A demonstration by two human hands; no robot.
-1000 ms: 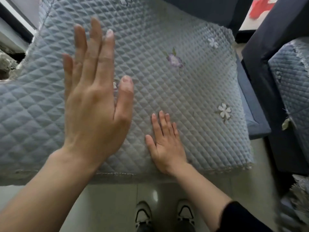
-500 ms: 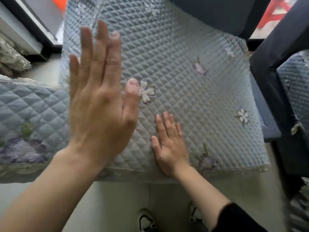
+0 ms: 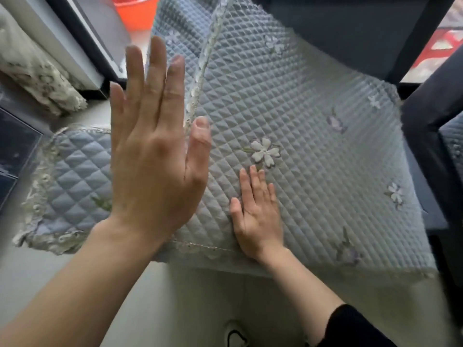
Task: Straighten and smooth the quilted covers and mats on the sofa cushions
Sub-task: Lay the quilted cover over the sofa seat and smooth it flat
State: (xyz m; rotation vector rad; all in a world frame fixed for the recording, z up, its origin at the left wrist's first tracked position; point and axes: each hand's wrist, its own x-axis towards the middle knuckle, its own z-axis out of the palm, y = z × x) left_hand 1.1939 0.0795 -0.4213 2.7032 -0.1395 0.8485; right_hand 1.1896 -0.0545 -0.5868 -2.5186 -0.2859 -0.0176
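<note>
- Pale floor [image 3: 188, 309] runs under a dark sofa [image 3: 338, 33]. Its seat cushion carries the grey-blue quilted cover [image 3: 300, 116], sewn with small flowers. The cover fills the middle of the view, with its front hem hanging over the cushion edge.
- The right hand [image 3: 258, 216] lies flat on the cover just behind that hem. Its fingers are straight and close together, and it holds nothing but presses the cloth down.
- The left hand [image 3: 152, 159] is spread flat with straight fingers and grips nothing. It sits over the cover's lace trim [image 3: 200, 78] on the left side and looks raised, though whether it touches cannot be told.
- Just left of the trim lies a quilted mat [image 3: 75, 176] with larger diamonds and a rumpled lace border.
- The step in hand appears to be smoothing this cover, with the right hand as anchor and the left poised to sweep.
- The next move likely calls for lowering the left palm and stroking outward so the lifted trim lies flat while the right hand pins the front. The rumpled mat would follow.
- Farther out are an orange tub [image 3: 136, 13] at the top and another quilted cover [image 3: 453, 141] at the right edge.
</note>
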